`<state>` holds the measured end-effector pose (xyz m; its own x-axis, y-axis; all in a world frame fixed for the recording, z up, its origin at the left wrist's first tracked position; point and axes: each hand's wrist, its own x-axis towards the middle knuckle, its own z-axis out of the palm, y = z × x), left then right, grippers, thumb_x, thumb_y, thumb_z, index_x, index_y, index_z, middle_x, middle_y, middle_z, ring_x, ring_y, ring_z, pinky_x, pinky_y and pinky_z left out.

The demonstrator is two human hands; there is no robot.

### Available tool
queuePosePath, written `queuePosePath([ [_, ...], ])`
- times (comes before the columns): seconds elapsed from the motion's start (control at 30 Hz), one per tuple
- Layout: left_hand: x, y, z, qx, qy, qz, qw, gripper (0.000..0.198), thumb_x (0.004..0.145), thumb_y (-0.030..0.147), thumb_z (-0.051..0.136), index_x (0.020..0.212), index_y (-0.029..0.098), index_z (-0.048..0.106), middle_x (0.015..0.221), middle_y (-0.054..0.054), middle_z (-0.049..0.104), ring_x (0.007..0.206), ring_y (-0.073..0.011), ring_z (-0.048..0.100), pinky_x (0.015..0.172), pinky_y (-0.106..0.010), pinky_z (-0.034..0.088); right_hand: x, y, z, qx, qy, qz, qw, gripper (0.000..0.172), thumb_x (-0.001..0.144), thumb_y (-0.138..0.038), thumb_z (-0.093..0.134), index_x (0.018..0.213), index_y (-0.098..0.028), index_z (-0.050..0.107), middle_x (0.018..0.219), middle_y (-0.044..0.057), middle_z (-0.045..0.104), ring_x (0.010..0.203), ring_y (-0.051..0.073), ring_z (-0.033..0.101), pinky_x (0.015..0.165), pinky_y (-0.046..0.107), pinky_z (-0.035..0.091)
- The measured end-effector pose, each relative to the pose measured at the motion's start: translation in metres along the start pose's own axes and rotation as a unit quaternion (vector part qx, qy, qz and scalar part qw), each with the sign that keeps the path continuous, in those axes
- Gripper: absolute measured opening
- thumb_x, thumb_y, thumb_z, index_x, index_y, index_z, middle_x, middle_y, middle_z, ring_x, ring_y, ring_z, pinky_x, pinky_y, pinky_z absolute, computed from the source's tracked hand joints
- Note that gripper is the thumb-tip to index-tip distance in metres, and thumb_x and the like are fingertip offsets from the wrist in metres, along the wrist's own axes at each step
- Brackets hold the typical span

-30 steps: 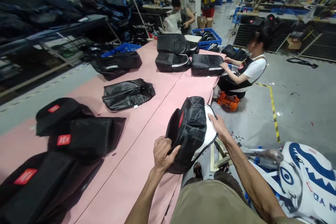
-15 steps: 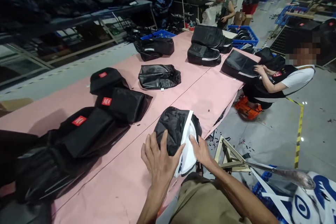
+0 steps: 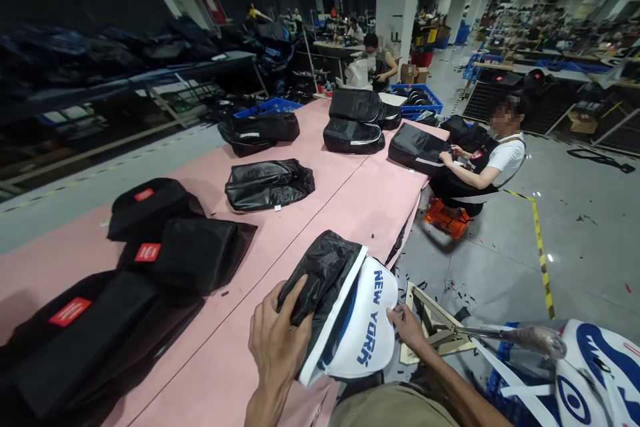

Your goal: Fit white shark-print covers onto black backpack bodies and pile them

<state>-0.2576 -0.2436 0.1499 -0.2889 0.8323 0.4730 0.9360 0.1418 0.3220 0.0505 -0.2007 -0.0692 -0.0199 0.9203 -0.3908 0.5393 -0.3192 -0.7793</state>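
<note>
In front of me at the near edge of the table is a half-turned bag [image 3: 325,273] of thin black fabric with a white edging strip. Its white panel [image 3: 370,327] carries blue "NEW YORK" lettering and opens out to the right. My left hand [image 3: 280,340] grips the black fabric from the left, thumb and fingers bunching it. The outer edge of the white panel is pinched between the thumb and fingers of my right hand [image 3: 407,328]. The inside of the bag shows only as a dark gap beneath the white edging.
Black bags with red labels [image 3: 185,253] lie along the left of the pink-covered table [image 3: 345,203]. Another black bag [image 3: 267,183] lies farther back. A co-worker [image 3: 493,160] handles a black bag at the right edge. A stand with a metal rod [image 3: 485,333] and white-blue bags [image 3: 590,373] are at right.
The white panel has swung out to the right, bringing its lettering into view. My right hand has moved outward with the panel's edge; my left has closed on the black fabric. The view has tilted up.
</note>
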Motion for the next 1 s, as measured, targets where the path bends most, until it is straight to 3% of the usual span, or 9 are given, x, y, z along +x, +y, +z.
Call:
queuePosePath([
  [0.07,0.011,0.007,0.000,-0.017,0.009,0.043,0.999,0.041,0.106,0.022,0.069,0.144,0.034,0.077,0.137,-0.009,0.076,0.114,-0.0285,0.072,0.099,-0.039,0.056,0.009,-0.022,-0.020,-0.059,0.056,-0.074,0.994,0.070,0.100,-0.065,0.058,0.149,-0.016,0.067,0.128,0.021,0.081,0.118,0.042,0.079,0.096,0.059,0.068],
  [0.13,0.022,0.015,0.002,-0.035,0.026,0.095,0.995,0.036,0.107,0.019,0.068,0.140,0.031,0.079,0.136,-0.009,0.077,0.113,-0.0269,0.073,0.098,-0.036,0.055,0.012,-0.057,-0.041,-0.111,0.157,-0.209,0.959,0.073,0.108,-0.048,0.054,0.174,-0.018,0.044,0.165,0.024,0.061,0.153,0.042,0.061,0.119,0.065,0.059],
  [0.27,0.041,0.039,0.011,-0.077,0.015,0.214,0.974,0.042,0.107,0.013,0.066,0.143,0.032,0.077,0.136,-0.009,0.077,0.112,-0.0267,0.073,0.096,-0.036,0.055,0.009,-0.136,-0.075,-0.225,0.206,-0.430,0.850,0.096,0.107,-0.031,0.067,0.187,-0.028,0.014,0.187,0.020,0.033,0.174,0.037,0.033,0.135,0.064,0.047],
  [0.43,0.078,0.055,0.025,-0.143,-0.043,0.336,0.930,0.065,0.105,0.017,0.064,0.168,0.031,0.056,0.143,-0.010,0.078,0.121,-0.0286,0.074,0.101,-0.039,0.056,0.014,-0.175,-0.092,-0.291,0.190,-0.589,0.729,0.095,0.096,-0.044,0.085,0.177,-0.017,0.044,0.174,0.022,0.054,0.173,0.036,0.036,0.142,0.058,0.039],
  [0.57,0.109,0.058,0.033,-0.178,-0.056,0.381,0.906,0.081,0.103,0.026,0.068,0.178,0.026,0.039,0.151,-0.015,0.075,0.130,-0.0324,0.074,0.107,-0.044,0.056,0.021,-0.174,-0.090,-0.267,0.212,-0.634,0.694,0.043,0.104,-0.039,0.076,0.142,-0.018,0.075,0.141,0.015,0.080,0.150,0.028,0.064,0.137,0.053,0.046],
  [0.67,0.113,0.064,0.034,-0.188,-0.040,0.407,0.893,0.089,0.104,0.035,0.076,0.181,0.027,0.033,0.161,-0.020,0.067,0.144,-0.0380,0.067,0.120,-0.053,0.051,0.018,-0.175,-0.097,-0.224,0.280,-0.626,0.693,0.015,0.109,-0.031,0.070,0.116,-0.024,0.081,0.117,0.006,0.087,0.121,0.021,0.079,0.127,0.043,0.056],
  [0.8,0.090,0.077,0.041,-0.218,-0.048,0.421,0.879,0.108,0.097,0.047,0.088,0.184,0.031,0.026,0.183,-0.023,0.040,0.168,-0.0468,0.042,0.138,-0.073,0.031,-0.007,-0.171,-0.127,-0.139,0.376,-0.552,0.731,0.024,0.116,-0.034,0.061,0.105,-0.024,0.079,0.099,0.004,0.087,0.098,0.018,0.081,0.107,0.033,0.064],
  [0.9,0.068,0.090,0.062,-0.232,-0.078,0.423,0.872,0.108,0.099,0.024,0.081,0.186,0.034,0.019,0.192,-0.019,0.023,0.178,-0.0451,0.025,0.142,-0.077,0.023,-0.039,-0.159,-0.154,-0.119,0.412,-0.491,0.759,0.038,0.120,-0.042,0.052,0.102,-0.021,0.077,0.094,0.006,0.084,0.088,0.018,0.079,0.090,0.031,0.063],
  [1.0,0.050,0.113,0.091,-0.284,-0.107,0.440,0.845,0.105,0.095,0.004,0.063,0.186,0.035,0.022,0.192,-0.014,0.026,0.178,-0.0394,0.027,0.142,-0.073,0.028,-0.079,-0.135,-0.178,-0.153,0.437,-0.421,0.780,0.042,0.121,-0.043,0.049,0.098,-0.020,0.075,0.090,0.005,0.082,0.081,0.018,0.075,0.075,0.030,0.055],
])
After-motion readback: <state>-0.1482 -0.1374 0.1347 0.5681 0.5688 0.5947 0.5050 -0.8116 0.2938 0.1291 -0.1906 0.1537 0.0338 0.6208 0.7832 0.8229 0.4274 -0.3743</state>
